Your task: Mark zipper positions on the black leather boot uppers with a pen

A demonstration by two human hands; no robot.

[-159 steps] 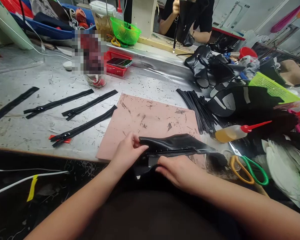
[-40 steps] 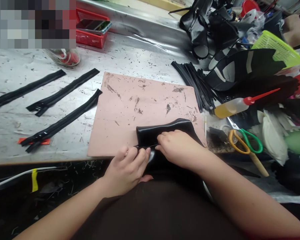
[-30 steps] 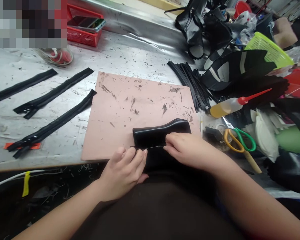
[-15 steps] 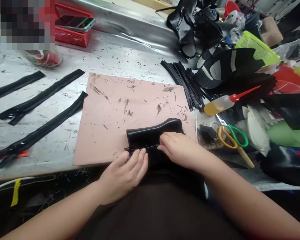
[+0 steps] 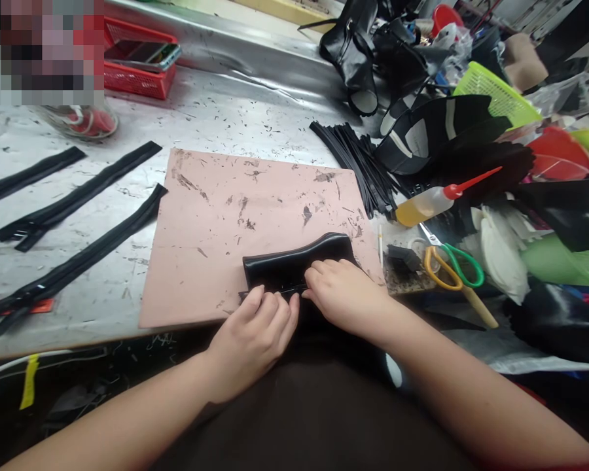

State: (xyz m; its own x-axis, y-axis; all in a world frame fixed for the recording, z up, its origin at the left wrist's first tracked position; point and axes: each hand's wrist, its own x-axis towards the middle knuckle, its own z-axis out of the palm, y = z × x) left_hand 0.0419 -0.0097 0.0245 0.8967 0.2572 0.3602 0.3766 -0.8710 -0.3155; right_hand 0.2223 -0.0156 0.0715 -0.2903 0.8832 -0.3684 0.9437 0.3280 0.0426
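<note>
A glossy black leather boot upper (image 5: 299, 255) lies folded at the front edge of the pink board, its lower part hanging over toward my lap. My left hand (image 5: 255, 337) has its fingers curled and pressed on the seam edge near the left end. Close beside it, my right hand (image 5: 341, 294) pinches the same edge farther right. A dark narrow strip runs along this edge, mostly hidden by my fingers. On the left of the table lie three black zippers, the nearest zipper (image 5: 88, 258) with its pull showing.
Under the leather is the stained pink board (image 5: 201, 216). To the right are a bundle of black strips (image 5: 348, 160), a glue bottle (image 5: 425, 204), scissors (image 5: 451, 261) and black boots (image 5: 353, 52). A red basket (image 5: 142, 78) holding a phone stands at the back left.
My left hand's fingers have curled in and moved right along the edge, closer to my right hand. My right hand stays on the leather. The whole view has shifted slightly.
</note>
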